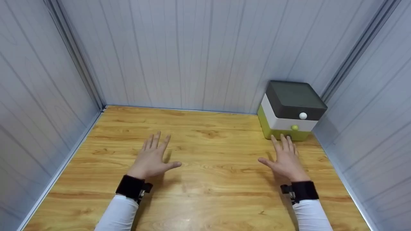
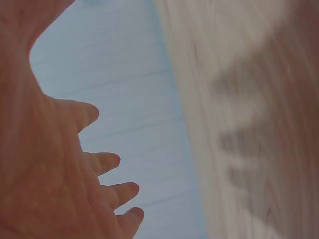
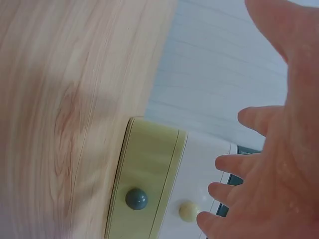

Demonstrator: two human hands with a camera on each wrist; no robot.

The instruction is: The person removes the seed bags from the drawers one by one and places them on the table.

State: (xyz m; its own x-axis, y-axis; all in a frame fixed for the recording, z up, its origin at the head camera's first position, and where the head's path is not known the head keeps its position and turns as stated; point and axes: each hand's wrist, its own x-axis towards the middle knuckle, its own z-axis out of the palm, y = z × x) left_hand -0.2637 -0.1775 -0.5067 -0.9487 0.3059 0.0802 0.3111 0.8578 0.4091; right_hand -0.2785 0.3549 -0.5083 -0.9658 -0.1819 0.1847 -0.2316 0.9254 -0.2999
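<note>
My left hand [image 1: 150, 161] hovers over the left part of the wooden table [image 1: 208, 160], fingers spread and thumb pointing right, holding nothing. Its palm [image 2: 45, 164] and fingertips show in the left wrist view, with their shadow on the wood. On the right, my right hand [image 1: 285, 161] is held out with spread fingers in front of a small drawer box [image 1: 300, 96], also with nothing in it. The box stacks a dark grey, a white and a green drawer. Round knobs show: a white one [image 1: 302, 115], a green one [image 1: 294, 127] and a dark grey one [image 3: 136, 198].
Pale panelled walls close in the table at the back [image 1: 192, 57], left [image 1: 29, 96] and right [image 1: 379, 112]. The drawer box stands in the back right corner. A black strap with a small camera sits on each wrist, the left strap [image 1: 130, 187] and the right strap [image 1: 305, 190].
</note>
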